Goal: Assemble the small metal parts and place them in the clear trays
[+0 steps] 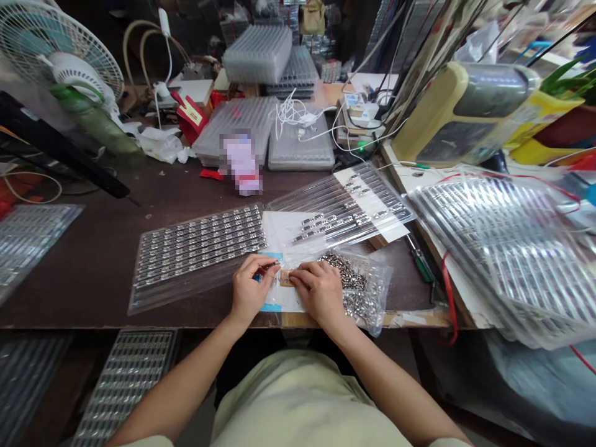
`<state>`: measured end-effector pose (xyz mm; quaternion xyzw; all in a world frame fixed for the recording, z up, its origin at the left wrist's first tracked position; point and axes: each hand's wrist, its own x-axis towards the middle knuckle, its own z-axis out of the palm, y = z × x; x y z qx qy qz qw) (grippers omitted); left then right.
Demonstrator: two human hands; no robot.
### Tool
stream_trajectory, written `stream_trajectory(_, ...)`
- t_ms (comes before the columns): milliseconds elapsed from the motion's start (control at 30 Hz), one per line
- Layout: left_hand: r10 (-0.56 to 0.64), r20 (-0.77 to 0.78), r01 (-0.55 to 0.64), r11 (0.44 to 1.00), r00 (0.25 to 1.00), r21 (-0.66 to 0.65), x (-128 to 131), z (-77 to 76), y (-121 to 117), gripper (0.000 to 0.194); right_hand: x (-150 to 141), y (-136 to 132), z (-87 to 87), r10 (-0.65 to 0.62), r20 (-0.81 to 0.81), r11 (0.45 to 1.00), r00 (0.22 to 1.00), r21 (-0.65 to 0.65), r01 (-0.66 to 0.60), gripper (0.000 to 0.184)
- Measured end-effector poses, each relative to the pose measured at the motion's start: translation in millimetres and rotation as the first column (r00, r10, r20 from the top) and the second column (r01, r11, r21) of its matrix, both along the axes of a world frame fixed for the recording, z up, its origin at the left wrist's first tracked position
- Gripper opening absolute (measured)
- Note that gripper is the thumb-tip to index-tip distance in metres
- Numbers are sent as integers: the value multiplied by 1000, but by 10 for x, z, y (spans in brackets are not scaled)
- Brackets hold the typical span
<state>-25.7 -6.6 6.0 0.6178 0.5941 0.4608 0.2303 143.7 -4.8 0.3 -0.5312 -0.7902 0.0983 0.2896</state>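
My left hand [254, 282] pinches a small dark metallic part [272, 265] between thumb and fingertips; its exact kind is too small to make out. Close beside it, my right hand [321, 288] has its fingers closed at the end of a small tan block [285, 278]. Whether those fingers hold a tiny piece is hidden. Under both hands lies a white and blue sheet [291, 302]. A clear plastic bag [372, 298] of small shiny metal pieces touches the right hand's far side. Left of my hands, a clear ribbed tray [200, 245] carries rows of small metal parts.
Behind my hands lies another ribbed tray [321, 217], partly filled. Stacked clear trays [503, 248] stand at the right beside a green-handled tool [420, 264]. Farther back are a blurred phone [242, 161], white cables [298, 118] and a fan [60, 56]. The table's front edge [116, 327] is near me.
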Motion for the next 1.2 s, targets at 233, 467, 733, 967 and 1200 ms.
stream_trajectory(233, -18, 24, 19, 999, 1000, -39, 18, 0, -2, 16, 172, -28, 78, -70, 113, 997, 991, 49, 65, 19)
stream_trajectory(467, -67, 39, 69, 994, 997, -79, 68, 95, 70, 17, 445, -32, 17, -139, 194, 987, 971, 104, 120, 11)
stream_trajectory(733, -274, -138, 272, 962, 952, -33, 286, 77, 58, 14, 455, -26, -38, -153, -43, 981, 987, 113, 157, 14)
stream_trajectory(967, -303, -199, 299, 953, 932, -51, 297, -35, 36, 12, 474, -26, -60, -130, -119, 985, 984, 93, 142, 19)
stream_trajectory(1200, -309, -188, 299, 951, 932, -80, 311, -54, 33, 10, 482, -17, -69, -117, -113, 987, 987, 93, 128, 20)
